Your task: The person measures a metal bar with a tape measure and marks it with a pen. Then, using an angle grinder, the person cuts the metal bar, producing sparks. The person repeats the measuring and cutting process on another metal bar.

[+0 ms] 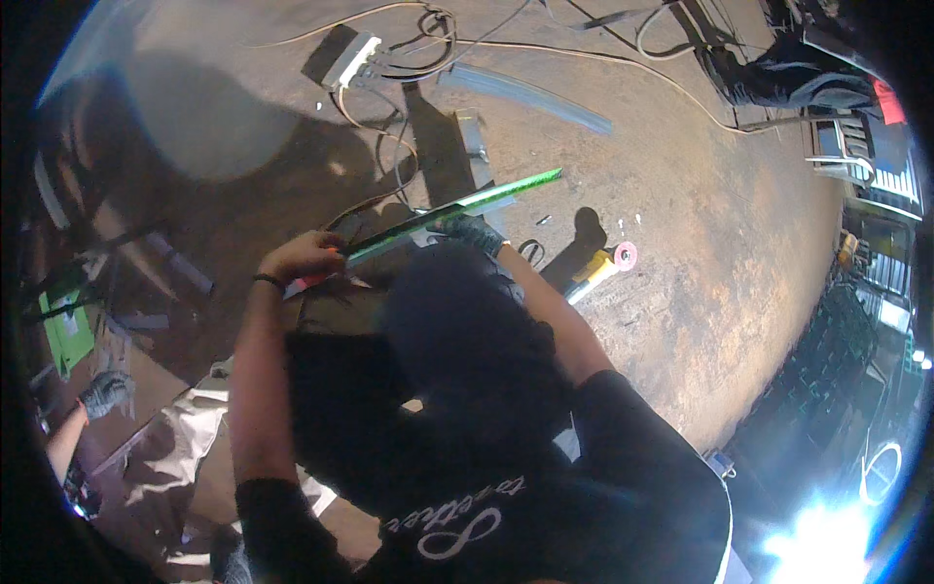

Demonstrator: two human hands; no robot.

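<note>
Neither of my own hands shows in the head view. Directly before me a person in a black T-shirt (pixel 584 487) and dark cap (pixel 452 302) bends forward, back toward me. That person's bare left hand (pixel 306 258), with a black wristband, is at the near end of a long, narrow green bar (pixel 486 198), beside something red-orange (pixel 316 280). The person's right hand (pixel 474 234), in a dark glove, is under the bar's middle. At the lower left, a grey-gloved hand (pixel 105 394) appears to belong to another person.
Right of the bar, a yellow angle grinder (pixel 595 271) with a pink disc lies on the stained floor. A white power strip (pixel 352 63) with tangled cables is at the back, near a grey metal channel (pixel 530 95). A green sheet (pixel 66 336) is far left.
</note>
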